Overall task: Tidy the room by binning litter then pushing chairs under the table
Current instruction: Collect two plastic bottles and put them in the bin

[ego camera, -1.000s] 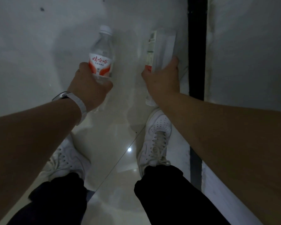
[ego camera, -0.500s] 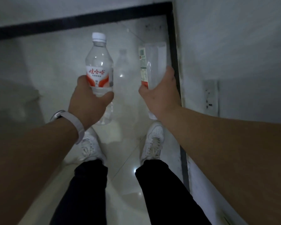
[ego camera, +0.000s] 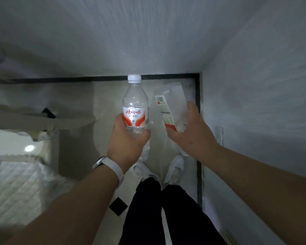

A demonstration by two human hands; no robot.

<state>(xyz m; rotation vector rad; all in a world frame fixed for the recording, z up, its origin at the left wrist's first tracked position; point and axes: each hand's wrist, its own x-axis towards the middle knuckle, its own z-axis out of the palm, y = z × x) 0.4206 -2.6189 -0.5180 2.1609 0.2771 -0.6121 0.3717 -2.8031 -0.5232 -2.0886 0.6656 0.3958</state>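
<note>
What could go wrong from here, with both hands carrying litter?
The right hand grips the tilted carton only near its lower end, so it might slip out. The left hand holds the bottle by its lower half; it could tip. What looks like a lined bin sits off to the left, so a throw from here may miss.

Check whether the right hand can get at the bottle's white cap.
Likely reachable: the cap stands bare above the left hand, but the right hand holds a carton, so its fingers are busy.
</note>
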